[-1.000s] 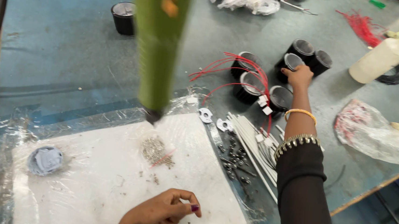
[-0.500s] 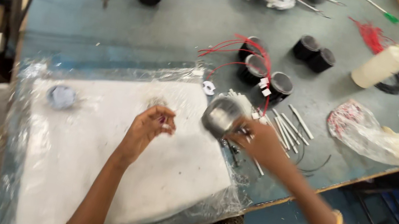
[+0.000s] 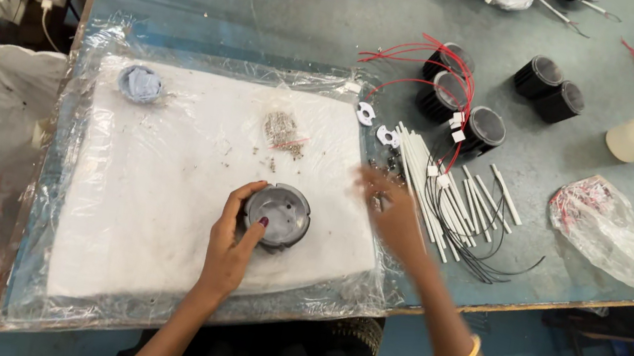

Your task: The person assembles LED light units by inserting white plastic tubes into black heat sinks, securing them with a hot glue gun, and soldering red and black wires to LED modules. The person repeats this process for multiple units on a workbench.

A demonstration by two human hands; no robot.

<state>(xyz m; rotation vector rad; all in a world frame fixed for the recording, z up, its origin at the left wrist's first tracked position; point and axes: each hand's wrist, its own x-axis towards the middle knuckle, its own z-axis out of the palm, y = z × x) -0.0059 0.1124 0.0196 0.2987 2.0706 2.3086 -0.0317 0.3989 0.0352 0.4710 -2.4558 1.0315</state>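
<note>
Round grey metal housing sits on the plastic-covered white pad, the left hand curling its fingers around its near rim. Right hand, blurred, hovers beyond the pad's edge over small screws; its grip cannot be told. Farther off on the worktop lie white tubes and black housings with red wires.

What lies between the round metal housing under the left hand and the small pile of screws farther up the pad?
In the head view, only bare white pad under clear plastic separates the housing from the screws, apart from a few stray specks.
</note>
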